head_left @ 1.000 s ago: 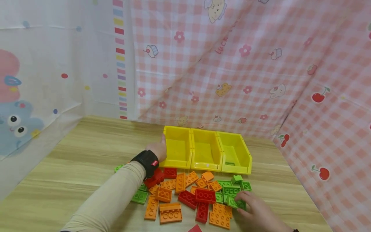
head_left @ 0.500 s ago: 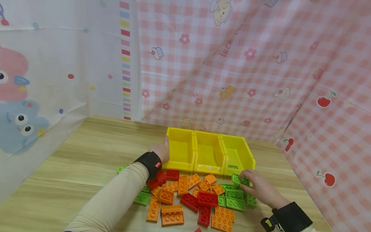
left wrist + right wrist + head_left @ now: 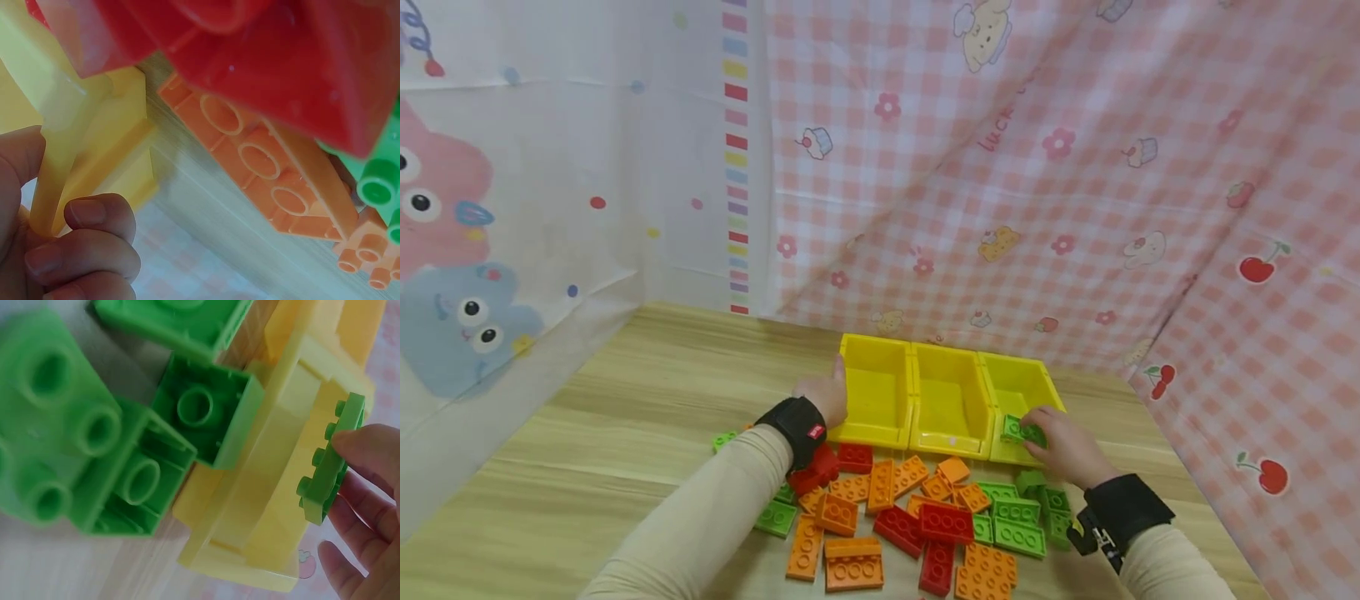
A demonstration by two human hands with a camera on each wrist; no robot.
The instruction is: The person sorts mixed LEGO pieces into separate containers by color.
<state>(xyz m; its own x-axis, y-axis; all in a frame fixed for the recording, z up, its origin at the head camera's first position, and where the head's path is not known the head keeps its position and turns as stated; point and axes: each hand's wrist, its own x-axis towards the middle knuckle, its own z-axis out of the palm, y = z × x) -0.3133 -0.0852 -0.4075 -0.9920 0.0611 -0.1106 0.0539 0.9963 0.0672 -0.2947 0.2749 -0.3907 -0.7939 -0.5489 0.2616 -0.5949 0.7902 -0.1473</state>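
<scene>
My left hand (image 3: 824, 395) grips the left side wall of the leftmost yellow bin (image 3: 877, 392). In the left wrist view, thumb and curled fingers sit on either side of the bin wall (image 3: 57, 169). At the right-hand yellow bin (image 3: 1015, 375), my right hand (image 3: 1070, 443) pinches a flat green toy brick (image 3: 331, 464) by its edges, over the bin's front part. Its studs face away from the palm in the right wrist view. Below that bin's front lie several loose green bricks (image 3: 1019, 537). The hand hides part of the bin's inside.
Orange bricks (image 3: 853, 573) and red bricks (image 3: 946, 523) lie mixed in front of the bins. More green bricks (image 3: 776, 518) lie beside the left forearm. The middle yellow bin (image 3: 946, 387) stands between the other two. Patterned cloth hangs behind and at both sides.
My right hand has lifted a green brick from the pile and carried it up to the right-hand bin. The left hand keeps its grip on the left bin. The head view has shifted slightly.
</scene>
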